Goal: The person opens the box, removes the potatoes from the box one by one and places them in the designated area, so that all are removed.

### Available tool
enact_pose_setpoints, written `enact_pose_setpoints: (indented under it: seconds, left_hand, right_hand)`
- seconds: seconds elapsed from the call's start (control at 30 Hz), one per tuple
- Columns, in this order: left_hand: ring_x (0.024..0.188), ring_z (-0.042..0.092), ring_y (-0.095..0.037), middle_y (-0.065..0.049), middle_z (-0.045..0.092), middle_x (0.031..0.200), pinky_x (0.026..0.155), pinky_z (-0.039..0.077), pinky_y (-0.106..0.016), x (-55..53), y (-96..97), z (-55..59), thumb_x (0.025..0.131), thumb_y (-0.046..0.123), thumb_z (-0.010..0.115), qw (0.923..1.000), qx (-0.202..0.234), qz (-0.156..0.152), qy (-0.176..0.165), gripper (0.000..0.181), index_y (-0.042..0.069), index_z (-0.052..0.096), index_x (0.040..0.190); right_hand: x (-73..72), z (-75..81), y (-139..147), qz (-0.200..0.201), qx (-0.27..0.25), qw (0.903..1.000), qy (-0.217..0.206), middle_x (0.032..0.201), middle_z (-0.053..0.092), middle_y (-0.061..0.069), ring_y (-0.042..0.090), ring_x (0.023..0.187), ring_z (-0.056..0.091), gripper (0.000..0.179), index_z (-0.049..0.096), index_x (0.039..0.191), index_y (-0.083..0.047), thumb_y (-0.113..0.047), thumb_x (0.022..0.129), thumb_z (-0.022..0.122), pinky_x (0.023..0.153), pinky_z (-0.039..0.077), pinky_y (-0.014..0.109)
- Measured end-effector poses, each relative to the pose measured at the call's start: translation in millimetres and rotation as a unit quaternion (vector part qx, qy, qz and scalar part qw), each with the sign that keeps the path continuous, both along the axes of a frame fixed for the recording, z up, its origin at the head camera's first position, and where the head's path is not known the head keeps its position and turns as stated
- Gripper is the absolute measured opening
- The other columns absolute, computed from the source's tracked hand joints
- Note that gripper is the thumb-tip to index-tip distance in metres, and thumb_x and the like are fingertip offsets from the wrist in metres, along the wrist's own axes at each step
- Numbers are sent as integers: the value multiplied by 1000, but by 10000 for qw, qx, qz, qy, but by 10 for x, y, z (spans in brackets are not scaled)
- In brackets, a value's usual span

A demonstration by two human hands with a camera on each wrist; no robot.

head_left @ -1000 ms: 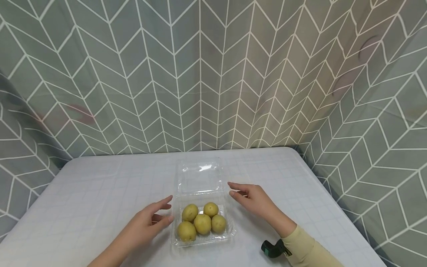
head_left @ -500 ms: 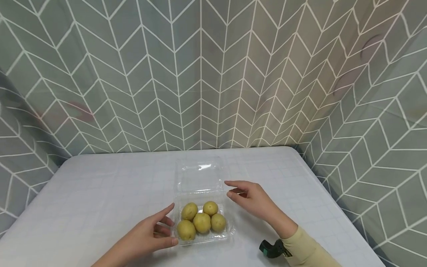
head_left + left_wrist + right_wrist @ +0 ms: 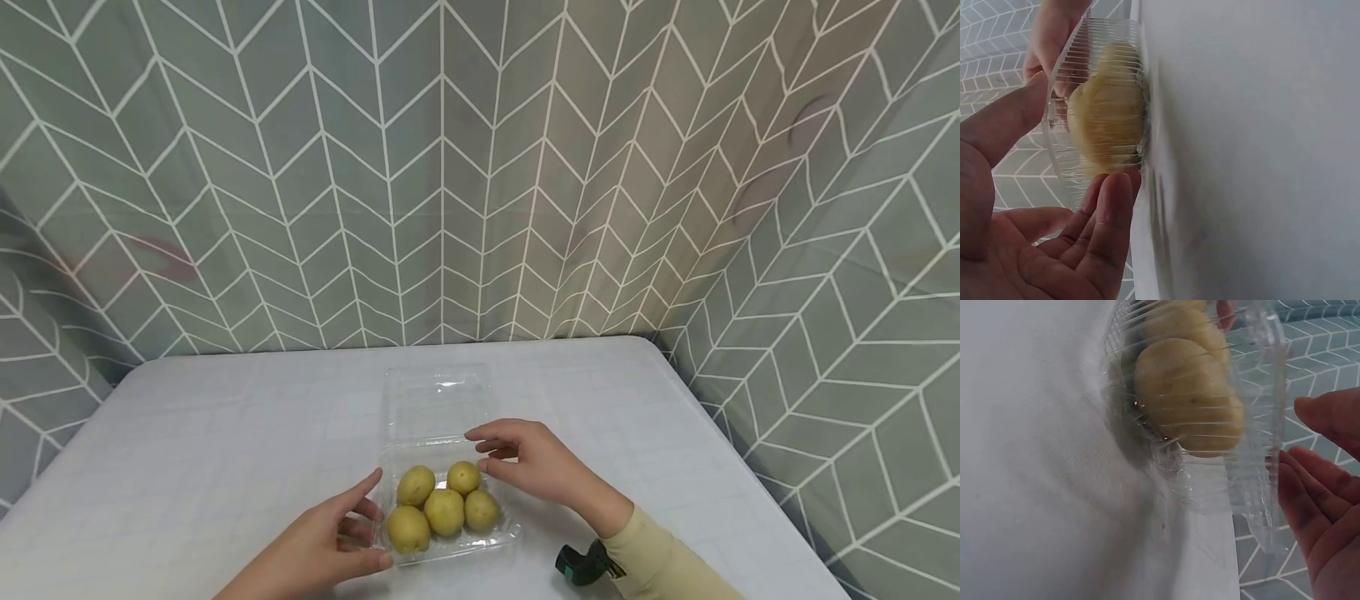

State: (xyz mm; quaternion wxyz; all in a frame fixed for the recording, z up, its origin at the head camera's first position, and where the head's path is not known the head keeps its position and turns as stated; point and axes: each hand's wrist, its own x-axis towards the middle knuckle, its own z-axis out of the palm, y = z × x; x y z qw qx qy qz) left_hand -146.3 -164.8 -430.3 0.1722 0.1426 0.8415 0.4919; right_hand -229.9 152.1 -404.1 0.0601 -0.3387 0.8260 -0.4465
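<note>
A clear plastic clamshell box (image 3: 510, 534) lies on the table with its lid (image 3: 437, 407) folded back flat. Inside its base sit several round, yellow-green pieces of produce (image 3: 444, 512), potatoes or pears by their look. My left hand (image 3: 315, 542) is at the box's left side, thumb toward the near corner; in the left wrist view its fingertips (image 3: 1113, 194) touch the ribbed wall. Over the back right corner my right hand (image 3: 525, 458) hovers with loosely bent fingers and holds nothing; the right wrist view has its fingers (image 3: 1310, 500) beside the rim.
A white cloth covers the table (image 3: 247, 442). Patterned grey-green curtains (image 3: 450, 183) hang behind and at the sides. A black device (image 3: 585, 564) is strapped at my right wrist by the beige sleeve (image 3: 667, 554).
My right hand has moved left, from beside the box to over its back right corner. My left hand has come closer to the box's left side. The whole view has shifted slightly.
</note>
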Motion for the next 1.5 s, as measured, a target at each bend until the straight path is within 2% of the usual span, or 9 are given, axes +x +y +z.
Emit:
enact_pose_setpoints:
  seconds: [0.13, 0.27, 0.43, 0.63, 0.8, 0.97, 1.2, 1.33, 1.5]
  left_hand:
    - [96, 61, -20, -7, 59, 115, 78, 55, -30, -15, 21, 17, 80, 33, 84, 10000, -52, -35, -9, 99, 1, 28, 154]
    - [96, 62, -20, -6, 60, 114, 79, 56, -33, -21, 25, 23, 80, 33, 84, 9998, -104, -22, -145, 99, 2, 27, 155]
    - [96, 62, -20, -6, 60, 114, 79, 56, -35, -25, 18, 15, 80, 34, 84, 9993, -136, 20, -339, 100, 3, 26, 156]
    - [96, 62, -20, -7, 60, 113, 78, 56, -33, -27, 16, 16, 81, 32, 83, 9998, -65, -39, -207, 99, 2, 26, 155]
    - [95, 62, -20, -8, 60, 113, 78, 56, -30, -18, 10, 23, 81, 32, 83, 9999, -34, -90, -62, 98, 2, 26, 155]
    - [96, 62, -20, -7, 60, 114, 78, 56, -32, -7, 11, 18, 81, 33, 83, 9998, -18, -69, -185, 99, 2, 26, 155]
    - [97, 62, -21, -8, 59, 115, 78, 55, -31, -8, 16, 2, 83, 31, 82, 9997, 67, -143, -168, 98, 1, 24, 156]
    - [98, 62, -21, -7, 59, 116, 78, 55, -31, -13, 15, -17, 84, 31, 81, 9996, 95, -142, -238, 97, 3, 24, 156]
    - [97, 62, -19, -7, 59, 117, 78, 54, -29, -8, -6, -17, 84, 32, 81, 9998, 29, -158, -103, 97, 4, 24, 156]
  right_hand:
    - [-19, -12, -39, 227, 248, 9994, -29, 121, 67, 1, 23, 107, 66, 33, 68, 124, -10, -11, 92, 72, 92, 52, 34]
    - [-28, -43, -59, 375, 483, 9981, 34, 123, 66, -5, 17, 111, 63, 33, 68, 124, -10, -17, 93, 72, 94, 50, 32]
    - [-39, -85, -60, 534, 738, 9952, 361, 125, 63, -10, 8, 116, 57, 33, 68, 126, -13, -20, 94, 71, 93, 49, 28]
    - [-21, -87, -88, 604, 1268, 9869, 793, 128, 60, -8, 10, 120, 54, 35, 67, 129, -15, -26, 96, 67, 100, 45, 33]
    - [19, -91, -134, 621, 1768, 9750, 1196, 130, 60, -4, 12, 122, 54, 37, 64, 133, -16, -26, 97, 64, 102, 44, 32]
    - [79, -74, -191, 563, 2223, 9605, 1578, 125, 62, -3, 10, 117, 56, 36, 65, 132, -15, -23, 97, 65, 98, 45, 28]
    - [118, 56, -290, 600, 2722, 9449, 1717, 114, 65, -8, 4, 104, 58, 31, 70, 126, -15, -18, 95, 65, 88, 48, 20]
    - [102, 114, -341, 677, 3088, 9318, 1784, 112, 64, -9, 1, 100, 58, 30, 71, 123, -17, -17, 94, 67, 83, 48, 18]
    - [94, 192, -398, 804, 3400, 9178, 1885, 107, 64, -9, 1, 93, 58, 29, 72, 122, -19, -19, 93, 70, 79, 48, 17]
